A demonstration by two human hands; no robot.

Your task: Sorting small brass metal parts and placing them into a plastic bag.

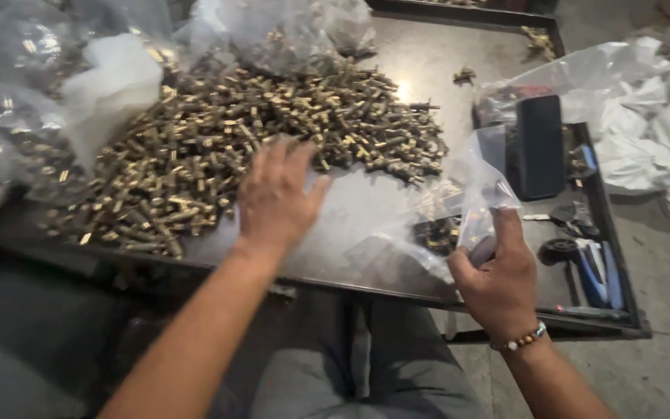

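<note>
A big heap of small brass fittings covers the left and middle of a dark metal tray table. My left hand lies palm down with fingers spread at the near edge of the heap, touching the fittings. My right hand pinches the rim of a clear plastic bag, which lies on the tray with a few brass fittings inside. A beaded bracelet is on my right wrist.
Clear bags of fittings crowd the left and back. A black phone stands at the right side of the tray; blue-handled tools lie near the right corner. White crumpled bags sit on the floor to the right.
</note>
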